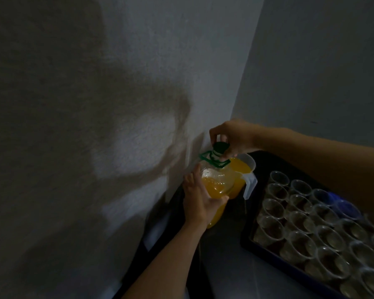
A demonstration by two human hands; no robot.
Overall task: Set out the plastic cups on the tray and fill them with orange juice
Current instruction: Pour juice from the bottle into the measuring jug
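Pinches green cap (221,146) with right hand (235,137), atop juice bottle (219,180); wraps left hand (198,200) round bottle body just below. Looks half full, so heavy, sloshy, smooth-walled: best gripped at green handle (203,156) plus body. Pitcher (252,182) just behind. Cups (300,221) on tray (249,238) right of both hands, probably empty in this dim view, light, tippy.

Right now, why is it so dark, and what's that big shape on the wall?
Head view: the light is dim; the wall shape is soft shadow around a pale patch; the cups at lower right are blurred; the juice bottle looks brightest.
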